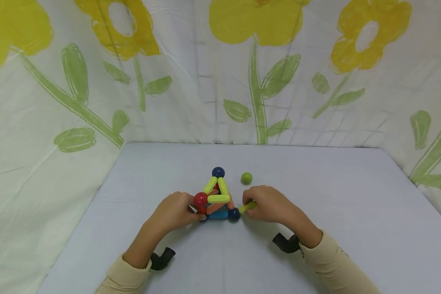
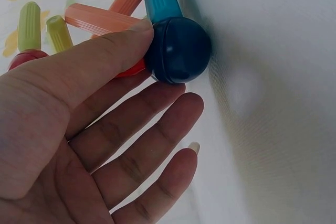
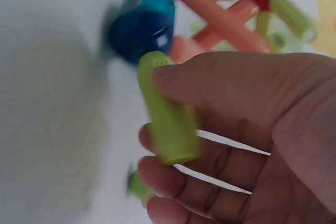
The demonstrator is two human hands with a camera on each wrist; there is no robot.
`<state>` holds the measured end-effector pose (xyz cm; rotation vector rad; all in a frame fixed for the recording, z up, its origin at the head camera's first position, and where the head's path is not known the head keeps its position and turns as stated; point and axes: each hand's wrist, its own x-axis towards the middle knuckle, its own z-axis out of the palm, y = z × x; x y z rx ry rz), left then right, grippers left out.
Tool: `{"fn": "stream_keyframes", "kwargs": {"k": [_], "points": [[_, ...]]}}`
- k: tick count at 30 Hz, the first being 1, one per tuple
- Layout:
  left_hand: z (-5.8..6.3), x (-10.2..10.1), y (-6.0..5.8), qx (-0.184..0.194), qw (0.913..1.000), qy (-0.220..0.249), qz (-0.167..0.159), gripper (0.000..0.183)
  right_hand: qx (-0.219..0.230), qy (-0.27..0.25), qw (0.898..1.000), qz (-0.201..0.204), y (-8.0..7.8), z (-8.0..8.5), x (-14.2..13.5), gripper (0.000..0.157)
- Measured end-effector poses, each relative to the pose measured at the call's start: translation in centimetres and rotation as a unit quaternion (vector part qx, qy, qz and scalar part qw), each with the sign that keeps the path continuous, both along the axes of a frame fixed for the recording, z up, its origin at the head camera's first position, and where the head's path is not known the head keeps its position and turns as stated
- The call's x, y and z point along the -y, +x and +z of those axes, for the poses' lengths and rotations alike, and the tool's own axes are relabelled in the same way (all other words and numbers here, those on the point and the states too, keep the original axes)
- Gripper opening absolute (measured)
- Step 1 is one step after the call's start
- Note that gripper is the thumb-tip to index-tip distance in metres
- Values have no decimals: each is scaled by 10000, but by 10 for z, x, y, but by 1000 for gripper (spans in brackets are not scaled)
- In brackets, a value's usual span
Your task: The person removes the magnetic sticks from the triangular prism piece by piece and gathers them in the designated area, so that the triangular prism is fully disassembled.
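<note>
A frame of magnetic rods and balls stands mid-table, with a blue rod (image 1: 218,214) along its near bottom edge. My left hand (image 1: 174,210) pinches the dark blue ball (image 2: 181,51) at its near left corner between thumb and fingers. In my right hand (image 1: 270,203) a lime green rod (image 3: 170,116) is pinched, its end right at the near right dark blue ball (image 3: 139,35). Orange rods (image 3: 223,17) slant inside the frame. Above are a red ball (image 1: 200,199), a lime rod (image 1: 218,199) and a dark blue top ball (image 1: 218,172).
A loose green ball (image 1: 246,178) lies on the white table (image 1: 316,175), behind the frame and near my right hand. A flower-printed curtain (image 1: 191,102) hangs along the table's far edge. Black curved pieces (image 1: 163,258) stick out at both wrists.
</note>
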<state>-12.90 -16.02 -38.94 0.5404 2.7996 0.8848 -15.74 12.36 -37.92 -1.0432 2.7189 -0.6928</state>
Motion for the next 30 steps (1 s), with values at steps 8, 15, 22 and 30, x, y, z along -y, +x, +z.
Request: {"fn": "stream_keyframes", "kwargs": {"k": [8,15,22,30], "points": [[1,0,0,-1,10000,4,11,19,-205,597,9980,8,-4,-11,0,6],[1,-1,0,6,10000,15,4,19,-216,782,9965,-215,-3,-13,0,21],[0,-1,0,51,10000,-12,27,19,18,829,9944,-650,-22,-13,-25,7],[1,0,0,23,10000,-3,36,19,-224,1051,9908,-828,-32,-13,-38,18]]}}
